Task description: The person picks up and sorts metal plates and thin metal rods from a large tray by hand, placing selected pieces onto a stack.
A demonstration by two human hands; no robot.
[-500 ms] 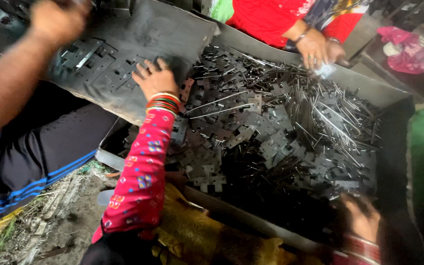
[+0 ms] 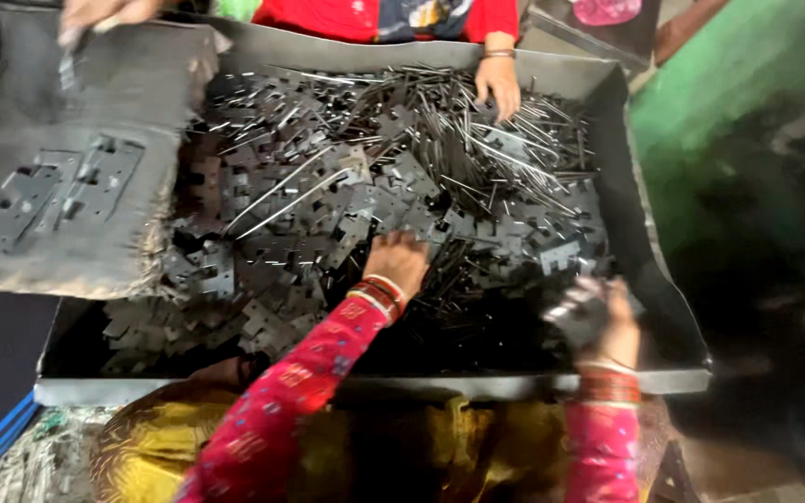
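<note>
Reaching into the grey metal tray [image 2: 640, 233], the left hand [image 2: 398, 261] presses closed fingers among the flat hinge plates [image 2: 347, 205]. The right hand [image 2: 603, 321] grips several dark plates. This looks like sorting; picking one plate needs care.

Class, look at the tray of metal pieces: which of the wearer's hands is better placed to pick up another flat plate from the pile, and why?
Probably the left hand: it rests on the flat plates, while the right hand already grips pieces near the tray wall.
</note>
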